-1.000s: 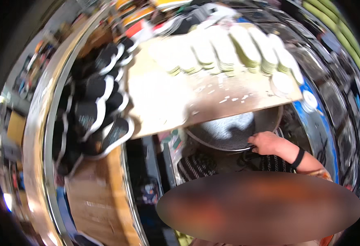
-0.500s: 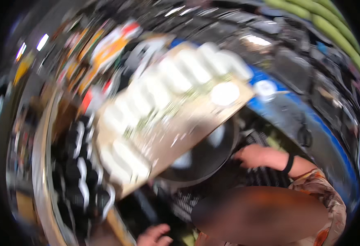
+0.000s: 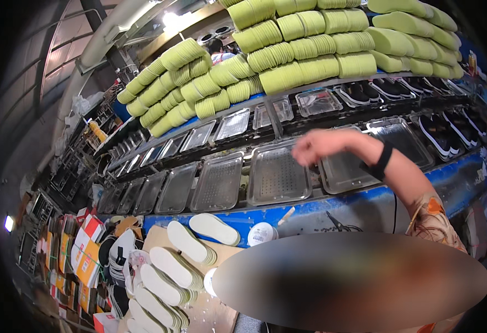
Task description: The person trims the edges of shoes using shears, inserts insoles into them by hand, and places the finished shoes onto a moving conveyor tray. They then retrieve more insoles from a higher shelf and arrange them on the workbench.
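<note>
My right hand [image 3: 322, 146], with a black band on the wrist, is raised in front of the metal trays on the conveyor. Its fingers are curled in, and I cannot make out anything in them. Nearest behind it is a perforated metal tray [image 3: 279, 173]. My left hand is out of view. Below, on a wooden board [image 3: 213, 312], stand stacks of white-topped insoles [image 3: 166, 284]. One more insole stack [image 3: 214, 229] lies at the board's far edge. A blurred oval patch hides the lower right of the view.
Stacks of yellow-green insoles [image 3: 299, 75] fill the shelf above the conveyor. Black shoes [image 3: 439, 135] with white soles sit at right. On the blue ledge are scissors [image 3: 343, 223] and a round white tub [image 3: 262, 233]. Cardboard boxes [image 3: 85, 252] pile up at left.
The view has swung up toward the conveyor and shelf. My right hand has gone from beside the round dark pan to in front of the trays. My left hand has left the view.
</note>
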Demonstrator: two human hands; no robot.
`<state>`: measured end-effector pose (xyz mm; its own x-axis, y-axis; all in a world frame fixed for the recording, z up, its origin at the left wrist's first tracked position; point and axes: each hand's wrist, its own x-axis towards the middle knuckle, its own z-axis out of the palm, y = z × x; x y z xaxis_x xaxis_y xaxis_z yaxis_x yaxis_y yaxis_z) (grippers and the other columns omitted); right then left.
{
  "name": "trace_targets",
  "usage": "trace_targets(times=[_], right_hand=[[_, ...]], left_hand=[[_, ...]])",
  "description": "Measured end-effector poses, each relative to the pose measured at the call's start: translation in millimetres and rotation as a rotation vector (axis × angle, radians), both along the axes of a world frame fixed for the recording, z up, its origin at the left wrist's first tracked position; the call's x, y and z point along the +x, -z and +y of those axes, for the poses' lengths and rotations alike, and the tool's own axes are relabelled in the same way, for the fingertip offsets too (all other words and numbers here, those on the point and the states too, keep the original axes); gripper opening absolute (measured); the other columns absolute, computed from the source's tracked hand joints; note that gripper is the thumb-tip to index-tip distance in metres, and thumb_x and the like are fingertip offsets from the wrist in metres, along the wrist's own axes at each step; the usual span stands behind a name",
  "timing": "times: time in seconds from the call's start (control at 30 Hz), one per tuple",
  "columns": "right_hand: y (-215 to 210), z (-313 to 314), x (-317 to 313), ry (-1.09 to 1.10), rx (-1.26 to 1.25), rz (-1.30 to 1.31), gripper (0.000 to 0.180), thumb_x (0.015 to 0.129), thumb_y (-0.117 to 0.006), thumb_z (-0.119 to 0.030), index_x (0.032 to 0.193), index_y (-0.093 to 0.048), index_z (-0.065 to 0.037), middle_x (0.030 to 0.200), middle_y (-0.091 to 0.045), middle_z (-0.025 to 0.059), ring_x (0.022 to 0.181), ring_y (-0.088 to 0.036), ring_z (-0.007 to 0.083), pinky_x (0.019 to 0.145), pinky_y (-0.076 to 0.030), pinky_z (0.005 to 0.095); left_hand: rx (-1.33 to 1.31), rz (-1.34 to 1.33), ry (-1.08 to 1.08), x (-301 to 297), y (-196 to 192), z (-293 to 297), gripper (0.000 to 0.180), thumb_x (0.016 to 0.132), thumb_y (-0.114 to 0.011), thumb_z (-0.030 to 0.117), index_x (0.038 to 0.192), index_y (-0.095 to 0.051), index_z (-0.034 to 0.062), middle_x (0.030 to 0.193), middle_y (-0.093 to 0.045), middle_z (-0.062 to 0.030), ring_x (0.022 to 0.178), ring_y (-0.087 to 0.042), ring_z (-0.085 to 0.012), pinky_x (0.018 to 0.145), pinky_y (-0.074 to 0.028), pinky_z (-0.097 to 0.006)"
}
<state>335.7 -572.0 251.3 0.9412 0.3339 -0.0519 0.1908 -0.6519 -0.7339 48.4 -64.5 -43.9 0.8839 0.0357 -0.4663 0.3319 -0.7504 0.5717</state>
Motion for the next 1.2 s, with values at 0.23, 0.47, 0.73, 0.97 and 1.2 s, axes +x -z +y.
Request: trace_targets(times=[0.23,0.47,0.73,0.97,1.2], right_hand=[[-97.0,49.5,211.3,0.648,-0.387,-0.904,0.051,0.074,-0.058,-0.014,0.121,-0.044,-0.001,0.105,-0.054,0.0223,0.097,-0.053,0.0337,0.086,-0.043,0.0377],[-112.2,29.9,294.2,0.912,-0.892,-0.871,0.058,0.075,-0.052,-0.013,0.130,-0.034,-0.007,0.119,-0.041,0.0244,0.104,-0.049,0.0404,0.086,-0.043,0.0436],[-109.6,21.5,312.0,0.914,-0.756,-0.757,0.058,0.073,-0.052,-0.016,0.128,-0.034,-0.013,0.113,-0.042,0.0285,0.093,-0.055,0.0389,0.077,-0.047,0.0401],[-111.2,30.1,303.1,0.917,-0.679,-0.825,0.045,0.075,-0.051,-0.016,0.120,-0.042,-0.013,0.108,-0.045,0.0251,0.091,-0.058,0.0360,0.076,-0.049,0.0398],[-106.8,33.9,272.2,0.928,-0.660,-1.040,0.033,0.077,-0.047,-0.011,0.110,-0.044,-0.011,0.100,-0.048,0.0250,0.078,-0.059,0.0382,0.067,-0.049,0.0441]], left_hand=[[0.264,0.033,0.163,0.6,9.4,0.6,0.041,0.087,-0.045,0.041,0.089,-0.059,0.0027,0.074,-0.058,-0.0265,0.064,-0.056,-0.0429,0.056,-0.043,-0.049],[-0.018,0.265,0.077,26.1,-44.3,-7.4,0.051,0.085,-0.046,0.043,0.118,-0.047,0.0039,0.110,-0.053,-0.0253,0.104,-0.050,-0.0400,0.087,-0.038,-0.043],[0.055,0.041,0.065,39.5,-51.6,-17.1,0.042,0.086,-0.046,0.038,0.114,-0.050,0.0082,0.105,-0.056,-0.0241,0.096,-0.052,-0.0409,0.083,-0.040,-0.044],[0.038,0.244,0.093,24.8,-45.4,-4.8,0.040,0.087,-0.044,0.039,0.112,-0.050,0.0086,0.101,-0.056,-0.0261,0.088,-0.056,-0.0419,0.076,-0.044,-0.047],[0.069,0.143,0.100,23.1,-46.9,-9.5,0.044,0.086,-0.044,0.041,0.115,-0.049,0.0082,0.102,-0.057,-0.0239,0.089,-0.055,-0.0428,0.076,-0.045,-0.047]])
